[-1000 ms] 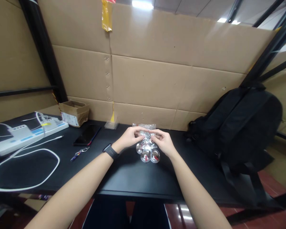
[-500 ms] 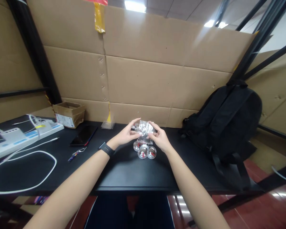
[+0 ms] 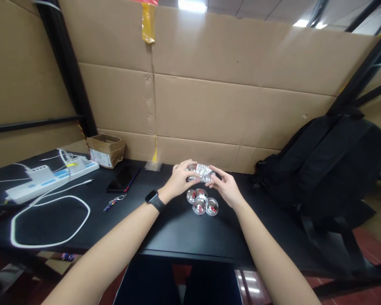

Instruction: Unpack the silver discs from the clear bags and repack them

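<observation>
Over flat black tabletop point(image 3: 184, 237): half-curled left hand point(image 3: 181, 177), right hand point(image 3: 225, 186) grip crinkled silvery plastic-looking packet point(image 3: 204, 170) from opposite sides, likely for steadiness; shiny round red-marked pieces point(image 3: 200, 205) lie nearer body.

Workshop-type place, one partitioned work bay. Enclosure: cardboard point(image 3: 203, 101), creased and taped; black posts point(image 3: 66, 67). Fittings: black table point(image 3: 184, 239), power strip point(image 3: 54, 181). Overhead: lights point(image 3: 192, 6). Floor: red tiles point(image 3: 365, 242).

Single head-worn view, forward and down from the near edge of the flat black counter point(image 3: 184, 239), close over it; faces upright tan cardboard wall point(image 3: 200, 108) on the far side, wearer's dark-clothed legs point(image 3: 147, 283) at near bottom.
</observation>
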Action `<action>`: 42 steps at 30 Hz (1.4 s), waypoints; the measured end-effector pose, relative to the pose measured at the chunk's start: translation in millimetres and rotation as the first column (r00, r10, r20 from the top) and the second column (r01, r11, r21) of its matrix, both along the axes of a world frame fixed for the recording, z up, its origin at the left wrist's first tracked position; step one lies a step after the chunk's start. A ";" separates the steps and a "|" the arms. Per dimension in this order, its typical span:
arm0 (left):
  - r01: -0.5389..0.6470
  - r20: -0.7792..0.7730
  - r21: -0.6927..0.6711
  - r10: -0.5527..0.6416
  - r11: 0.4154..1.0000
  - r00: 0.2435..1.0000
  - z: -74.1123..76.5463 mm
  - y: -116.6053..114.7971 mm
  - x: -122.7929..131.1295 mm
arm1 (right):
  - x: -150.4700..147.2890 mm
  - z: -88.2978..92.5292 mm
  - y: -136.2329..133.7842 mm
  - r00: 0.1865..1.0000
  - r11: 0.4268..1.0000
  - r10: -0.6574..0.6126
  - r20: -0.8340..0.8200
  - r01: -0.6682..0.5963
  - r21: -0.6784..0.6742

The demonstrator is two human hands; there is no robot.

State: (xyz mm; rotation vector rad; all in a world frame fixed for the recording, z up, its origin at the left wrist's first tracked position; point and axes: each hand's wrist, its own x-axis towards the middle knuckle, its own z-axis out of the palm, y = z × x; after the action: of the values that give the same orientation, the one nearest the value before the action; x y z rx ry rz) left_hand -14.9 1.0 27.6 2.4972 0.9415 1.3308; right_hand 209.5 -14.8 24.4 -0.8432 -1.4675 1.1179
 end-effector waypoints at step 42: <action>-0.536 -0.242 0.179 0.565 0.825 0.789 -29.7 65.7 -57.5 | 3.2 -4.5 10.2 0.968 0.983 -0.181 0.173 0.175 0.049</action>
State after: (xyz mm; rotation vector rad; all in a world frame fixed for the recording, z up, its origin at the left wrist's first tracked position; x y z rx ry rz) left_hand -72.4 66.7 -2.1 2.6459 1.8329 1.1746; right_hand 212.7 -4.5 19.8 -1.0506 -1.5177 0.9005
